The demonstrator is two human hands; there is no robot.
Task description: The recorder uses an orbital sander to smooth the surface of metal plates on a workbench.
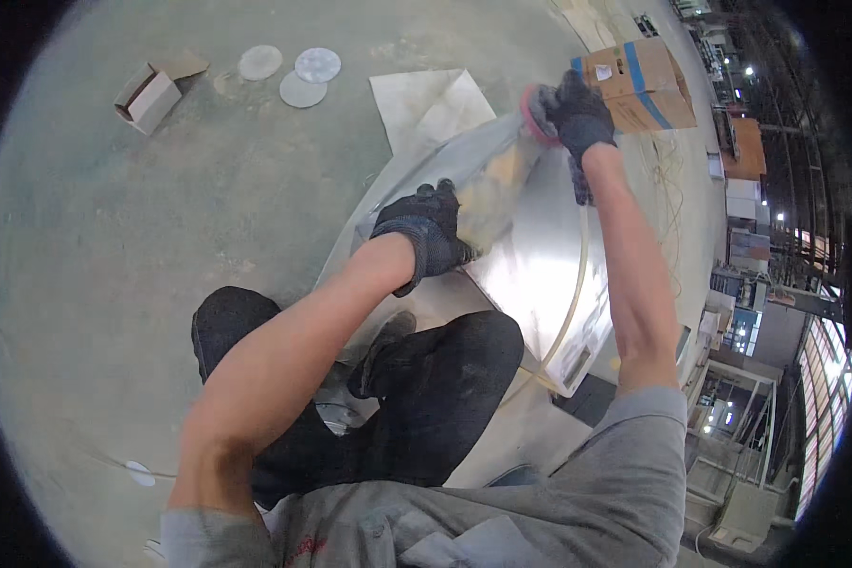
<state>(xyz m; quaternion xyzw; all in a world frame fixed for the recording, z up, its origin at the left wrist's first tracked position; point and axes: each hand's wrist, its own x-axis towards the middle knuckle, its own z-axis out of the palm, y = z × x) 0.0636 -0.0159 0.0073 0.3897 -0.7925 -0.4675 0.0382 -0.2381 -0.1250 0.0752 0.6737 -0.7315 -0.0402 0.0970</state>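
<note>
A large curved grey panel [475,156] with a yellowish patch lies tilted in front of my bent legs. My left hand [430,229], in a dark knit glove, rests on this panel with its fingers spread. At the panel's far right end, my gloved right hand [582,115] is closed round a handheld sander with a pinkish-red pad [531,117]. The hand hides most of the sander's body. A pale hose [578,284] runs from below that hand back toward my right knee. Under it shines a bright, reflective surface [535,284].
A cardboard box [667,90] with blue tape stands just beyond my right hand. A white sheet [417,99] lies behind the panel. Round sanding discs [303,91] and a small open box [151,102] sit on the floor at the far left. Shelving and equipment line the right side.
</note>
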